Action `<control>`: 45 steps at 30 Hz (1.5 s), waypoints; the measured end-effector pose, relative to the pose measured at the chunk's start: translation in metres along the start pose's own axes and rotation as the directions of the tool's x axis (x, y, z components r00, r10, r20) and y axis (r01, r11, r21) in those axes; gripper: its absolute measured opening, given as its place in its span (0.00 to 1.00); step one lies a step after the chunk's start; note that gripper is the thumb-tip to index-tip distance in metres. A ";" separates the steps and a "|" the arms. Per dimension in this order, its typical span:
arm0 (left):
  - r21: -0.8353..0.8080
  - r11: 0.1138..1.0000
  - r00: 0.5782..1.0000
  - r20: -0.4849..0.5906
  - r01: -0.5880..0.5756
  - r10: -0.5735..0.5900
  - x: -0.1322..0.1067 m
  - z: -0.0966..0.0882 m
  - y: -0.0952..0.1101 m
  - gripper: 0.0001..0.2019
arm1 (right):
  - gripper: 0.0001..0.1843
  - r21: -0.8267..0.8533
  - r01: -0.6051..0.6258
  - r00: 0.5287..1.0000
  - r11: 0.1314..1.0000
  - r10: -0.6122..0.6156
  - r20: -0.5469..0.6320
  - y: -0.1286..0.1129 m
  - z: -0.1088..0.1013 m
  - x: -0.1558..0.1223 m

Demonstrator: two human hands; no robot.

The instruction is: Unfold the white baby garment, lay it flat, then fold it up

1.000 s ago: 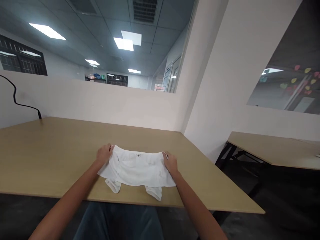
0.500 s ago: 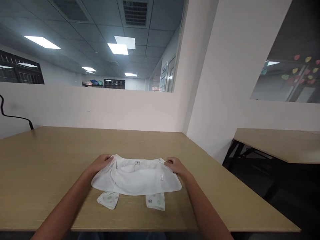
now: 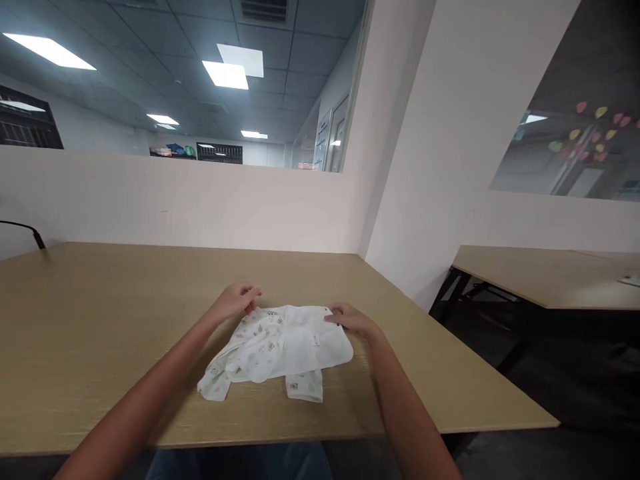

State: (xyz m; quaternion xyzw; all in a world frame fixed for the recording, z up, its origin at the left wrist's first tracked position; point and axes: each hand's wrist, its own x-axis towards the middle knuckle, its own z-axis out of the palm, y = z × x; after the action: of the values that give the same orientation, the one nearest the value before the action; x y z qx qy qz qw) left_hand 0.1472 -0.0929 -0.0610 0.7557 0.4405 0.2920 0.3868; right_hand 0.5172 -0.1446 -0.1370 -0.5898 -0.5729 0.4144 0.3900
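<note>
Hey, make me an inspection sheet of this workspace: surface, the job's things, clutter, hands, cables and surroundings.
Surface: light tan wood-grain tabletop, flat, garment lying on it.
Job's things: soft white baby garment with small pastel prints, lying rumpled, two narrow ends toward the person.
Clutter: small white item on a second tan table to the right.
Hands: right hand at the garment's upper right corner; left hand at its upper edge, contact unclear.
Cables: thin black cable against the wall, ending at the tabletop's far left.
Surroundings: white partition wall; glass pane showing colourful heart-shaped notes.
</note>
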 end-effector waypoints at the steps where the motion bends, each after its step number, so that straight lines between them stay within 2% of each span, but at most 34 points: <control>1: 0.054 0.998 0.998 -0.057 -0.020 0.023 -0.001 -0.003 -0.016 0.26 | 0.23 0.057 0.008 1.000 0.998 -0.009 0.017 -0.006 0.000 -0.002; 3: 0.147 0.988 0.989 -0.134 -0.038 0.058 -0.001 -0.010 -0.051 0.23 | 0.25 0.212 0.041 0.999 0.976 -0.046 0.017 -0.021 0.008 -0.005; 5: 0.187 0.982 0.984 -0.171 -0.016 0.048 0.000 -0.016 -0.081 0.23 | 0.29 0.340 0.088 0.996 0.936 -0.088 -0.016 -0.038 0.025 -0.008; 7: 0.178 0.984 0.986 -0.168 0.018 0.012 0.002 -0.020 -0.103 0.23 | 0.31 0.373 0.131 0.989 0.918 -0.149 0.020 -0.055 0.046 -0.013; 9: 0.153 0.988 0.991 -0.134 0.030 -0.009 0.003 -0.021 -0.116 0.23 | 0.34 0.346 0.129 0.949 0.929 -0.217 0.229 -0.069 0.066 -0.021; 11: 0.123 0.992 0.998 -0.062 0.007 0.001 0.002 -0.023 -0.119 0.24 | 0.35 0.290 0.110 0.859 0.951 -0.238 0.453 -0.078 0.076 -0.028; 12: 0.104 0.995 1.000 -0.012 -0.006 0.008 0.001 -0.024 -0.118 0.25 | 0.34 0.268 0.114 0.834 0.957 -0.239 0.498 -0.080 0.076 -0.031; 13: 0.083 0.996 0.999 0.045 -0.017 0.013 -0.001 -0.026 -0.116 0.26 | 0.33 0.250 0.127 0.840 0.960 -0.238 0.487 -0.080 0.074 -0.032; 16: 0.026 0.999 0.979 0.201 -0.029 0.023 -0.010 -0.032 -0.105 0.29 | 0.31 0.159 0.179 0.939 0.971 -0.217 0.265 -0.070 0.052 -0.030; 18: 0.022 0.999 0.959 0.283 -0.024 0.016 -0.016 -0.035 -0.098 0.29 | 0.30 0.038 0.152 0.970 0.988 -0.157 0.188 -0.056 0.036 -0.026; 21: 0.067 0.996 0.922 0.387 -0.066 0.035 -0.021 -0.035 -0.091 0.28 | 0.29 -0.145 0.064 0.957 0.987 -0.020 0.289 -0.036 0.023 -0.020; 24: 0.087 0.990 0.898 0.435 -0.114 0.065 -0.020 -0.030 -0.090 0.26 | 0.23 -0.232 0.078 0.931 0.970 0.013 0.366 -0.025 0.029 -0.014; 26: 0.004 0.998 0.893 0.446 -0.070 0.061 -0.019 -0.026 -0.089 0.22 | 0.18 -0.228 0.079 0.940 0.970 0.003 0.340 -0.024 0.038 -0.011; 29: -0.271 0.960 0.888 0.456 0.077 0.058 -0.019 -0.022 -0.088 0.16 | 0.13 -0.099 0.027 0.957 0.995 0.003 0.289 -0.025 0.046 -0.008; 31: -0.414 0.889 0.877 0.479 0.196 0.030 -0.021 -0.022 -0.088 0.18 | 0.14 0.026 0.016 0.965 1.000 -0.022 0.260 -0.024 0.048 -0.007; 33: -0.459 0.839 0.863 0.505 0.292 -0.024 -0.021 -0.025 -0.090 0.22 | 0.16 0.119 0.000 0.978 0.993 -0.024 0.205 -0.021 0.047 -0.007; 36: -0.410 0.849 0.875 0.469 0.333 -0.117 -0.022 -0.034 -0.094 0.26 | 0.19 0.136 -0.035 0.999 0.990 0.029 0.046 -0.016 0.043 -0.005; 40: -0.249 0.946 0.946 0.297 0.208 -0.130 -0.024 -0.052 -0.095 0.25 | 0.21 -0.005 0.055 0.988 0.998 -0.055 -0.145 -0.015 0.031 -0.008; 42: -0.166 0.974 0.966 0.233 0.153 -0.112 -0.024 -0.062 -0.097 0.26 | 0.25 -0.077 0.076 0.987 0.994 -0.086 -0.135 -0.016 0.021 -0.011; 45: -0.020 0.992 0.979 0.164 0.126 -0.121 -0.020 -0.074 -0.108 0.31 | 0.26 -0.194 0.087 0.996 0.977 -0.085 0.020 -0.014 0.008 -0.015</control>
State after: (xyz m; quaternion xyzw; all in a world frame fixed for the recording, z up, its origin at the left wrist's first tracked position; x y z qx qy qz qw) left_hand 0.0327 -0.0524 -0.1149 0.7424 0.4491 0.2116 0.4499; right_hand 0.5051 -0.1590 -0.1256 -0.5975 -0.6379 0.3425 0.3446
